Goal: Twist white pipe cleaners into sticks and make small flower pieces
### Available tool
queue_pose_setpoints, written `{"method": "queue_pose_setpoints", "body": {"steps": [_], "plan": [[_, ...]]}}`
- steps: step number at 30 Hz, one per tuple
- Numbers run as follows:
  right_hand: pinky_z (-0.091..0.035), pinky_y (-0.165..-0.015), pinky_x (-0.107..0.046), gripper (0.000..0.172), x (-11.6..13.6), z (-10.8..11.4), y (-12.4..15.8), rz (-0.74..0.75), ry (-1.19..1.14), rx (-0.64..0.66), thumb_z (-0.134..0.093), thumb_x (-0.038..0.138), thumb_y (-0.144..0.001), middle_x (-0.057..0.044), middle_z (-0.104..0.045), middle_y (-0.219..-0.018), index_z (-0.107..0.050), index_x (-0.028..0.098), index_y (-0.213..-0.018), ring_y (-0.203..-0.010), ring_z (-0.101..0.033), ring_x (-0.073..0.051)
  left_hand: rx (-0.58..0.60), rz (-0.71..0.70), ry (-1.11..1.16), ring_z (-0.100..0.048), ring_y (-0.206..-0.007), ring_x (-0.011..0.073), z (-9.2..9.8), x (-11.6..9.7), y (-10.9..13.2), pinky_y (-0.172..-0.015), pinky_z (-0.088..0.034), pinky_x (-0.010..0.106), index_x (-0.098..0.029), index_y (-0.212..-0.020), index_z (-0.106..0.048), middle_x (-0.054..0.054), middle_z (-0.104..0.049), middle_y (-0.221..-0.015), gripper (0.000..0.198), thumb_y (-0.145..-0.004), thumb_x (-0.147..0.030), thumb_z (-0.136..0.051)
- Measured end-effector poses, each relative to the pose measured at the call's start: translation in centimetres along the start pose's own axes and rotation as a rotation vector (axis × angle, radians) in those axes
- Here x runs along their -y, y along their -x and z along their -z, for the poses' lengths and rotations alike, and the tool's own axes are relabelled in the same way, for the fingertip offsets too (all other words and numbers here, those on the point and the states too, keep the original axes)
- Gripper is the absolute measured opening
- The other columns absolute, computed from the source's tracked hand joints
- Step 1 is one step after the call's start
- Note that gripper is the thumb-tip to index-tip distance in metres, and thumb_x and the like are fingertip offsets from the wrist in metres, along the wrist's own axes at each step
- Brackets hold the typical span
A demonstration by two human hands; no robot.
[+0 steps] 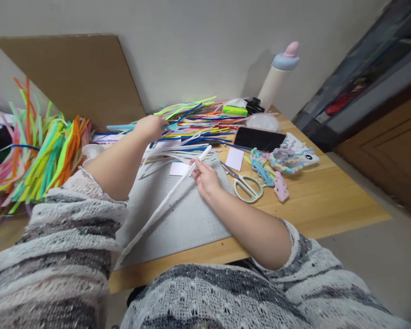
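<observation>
My right hand (206,179) is closed around a long white pipe cleaner (164,201) near its upper end. The stem slants down to the left across a grey cutting mat (188,224), its lower end by my left sleeve. Over a loose pile of coloured pipe cleaners (205,121) at the back reaches my left hand (151,127). Its fingers are mostly hidden behind the back of the hand, among light blue and other stems, so any grip is unclear. Scissors (238,182) with pale handles lie just right of my right hand.
Bundled bright pipe cleaners (55,155) stand at left before a brown board (78,77). To the right are a dark phone (259,139), a white card (234,158), pastel twisted pieces (281,185) and a white phone case (310,157). A tall cream bottle (272,84) stands by the wall.
</observation>
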State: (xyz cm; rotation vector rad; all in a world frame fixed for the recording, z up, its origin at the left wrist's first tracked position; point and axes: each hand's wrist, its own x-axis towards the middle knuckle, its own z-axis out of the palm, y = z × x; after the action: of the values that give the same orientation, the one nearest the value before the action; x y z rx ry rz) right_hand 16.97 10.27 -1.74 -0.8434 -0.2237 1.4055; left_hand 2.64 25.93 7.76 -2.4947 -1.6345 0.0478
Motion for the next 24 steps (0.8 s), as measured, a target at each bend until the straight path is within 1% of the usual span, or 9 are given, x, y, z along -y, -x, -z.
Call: {"method": "queue_pose_setpoints", "body": {"steps": [3,6,8,10,12,15,17,21,24], "plan": [[-0.044,-0.055,-0.018,0.011,0.1,0.0,0.1,0.008,0.025,0.007,-0.068,0.026,-0.066,0.003,-0.059,-0.061,-0.065,0.016,-0.067,-0.058,-0.053,-0.006,-0.078,-0.063,0.096,-0.053,-0.108,0.0252,-0.7,-1.1,1.2,-0.087,-0.042,0.031,-0.024,-0.119,-0.056,0.005,-0.051,-0.128,0.044,-0.076,-0.022,-0.053],[-0.033,-0.042,-0.015,0.015,0.3,0.1,0.2,0.008,0.059,0.038,-0.068,0.028,-0.066,0.006,-0.049,-0.049,-0.067,0.014,-0.070,-0.044,-0.040,-0.003,-0.161,-0.029,0.306,-0.054,-0.106,0.0253,-0.6,-3.2,4.0,-0.088,-0.041,0.033,-0.019,-0.114,-0.059,0.007,-0.057,-0.119,0.036,-0.079,-0.025,-0.051],[-0.027,-0.038,-0.015,0.017,0.4,0.1,0.3,0.003,0.077,0.057,-0.067,0.030,-0.066,0.008,-0.045,-0.046,-0.068,0.013,-0.070,-0.040,-0.034,-0.002,-0.082,0.042,0.556,-0.059,-0.091,0.0220,-0.6,-4.8,6.5,-0.082,-0.044,0.033,-0.015,-0.107,-0.062,0.008,-0.064,-0.100,0.032,-0.080,-0.030,-0.051],[-0.026,-0.038,-0.016,0.019,0.3,0.1,0.4,-0.003,0.093,0.075,-0.067,0.031,-0.065,0.007,-0.045,-0.046,-0.067,0.014,-0.071,-0.039,-0.034,-0.002,0.098,0.144,0.872,-0.061,-0.078,0.0192,-0.8,-6.4,9.2,-0.070,-0.046,0.030,-0.013,-0.100,-0.062,0.007,-0.066,-0.085,0.032,-0.080,-0.035,-0.052],[-0.026,-0.038,-0.016,0.020,0.1,0.0,0.6,-0.005,0.111,0.093,-0.068,0.033,-0.064,0.007,-0.046,-0.046,-0.067,0.014,-0.071,-0.039,-0.035,-0.002,0.251,0.202,1.154,-0.061,-0.072,0.0173,-1.0,-7.6,11.8,-0.061,-0.046,0.027,-0.014,-0.096,-0.061,0.006,-0.065,-0.082,0.033,-0.078,-0.040,-0.054],[-0.026,-0.038,-0.017,0.023,-0.3,-0.2,1.4,-0.002,0.141,0.129,-0.068,0.035,-0.062,0.007,-0.047,-0.046,-0.067,0.014,-0.071,-0.039,-0.035,-0.003,0.388,0.171,1.395,-0.058,-0.057,0.0131,-1.0,-8.6,14.7,-0.050,-0.042,0.024,-0.015,-0.089,-0.057,0.005,-0.062,-0.079,0.035,-0.075,-0.046,-0.059],[-0.027,-0.038,-0.017,0.024,-0.5,-0.5,2.3,-0.001,0.161,0.169,-0.068,0.036,-0.062,0.007,-0.047,-0.046,-0.067,0.014,-0.072,-0.039,-0.036,-0.003,0.414,0.217,1.474,-0.054,-0.050,0.0108,-0.8,-9.0,15.9,-0.043,-0.038,0.022,-0.016,-0.094,-0.053,0.003,-0.060,-0.075,0.037,-0.073,-0.044,-0.062],[-0.028,-0.041,-0.018,0.024,-0.8,-0.9,4.1,0.012,0.203,0.249,-0.069,0.039,-0.061,0.006,-0.048,-0.047,-0.064,0.015,-0.063,-0.042,-0.038,-0.004,0.304,0.308,1.586,-0.057,-0.061,0.0113,0.2,-9.2,17.0,-0.049,-0.040,0.020,-0.017,-0.100,-0.053,0.002,-0.059,-0.078,0.036,-0.073,-0.039,-0.063],[-0.028,-0.042,-0.019,0.030,-1.0,-1.2,5.3,0.029,0.234,0.312,-0.069,0.043,-0.060,0.005,-0.048,-0.046,-0.059,0.016,-0.054,-0.043,-0.037,-0.004,0.182,0.385,1.629,-0.056,-0.059,0.0103,0.8,-9.3,17.1,-0.052,-0.040,0.021,-0.017,-0.090,-0.057,0.000,-0.059,-0.072,0.025,-0.074,-0.037,-0.059]]}}
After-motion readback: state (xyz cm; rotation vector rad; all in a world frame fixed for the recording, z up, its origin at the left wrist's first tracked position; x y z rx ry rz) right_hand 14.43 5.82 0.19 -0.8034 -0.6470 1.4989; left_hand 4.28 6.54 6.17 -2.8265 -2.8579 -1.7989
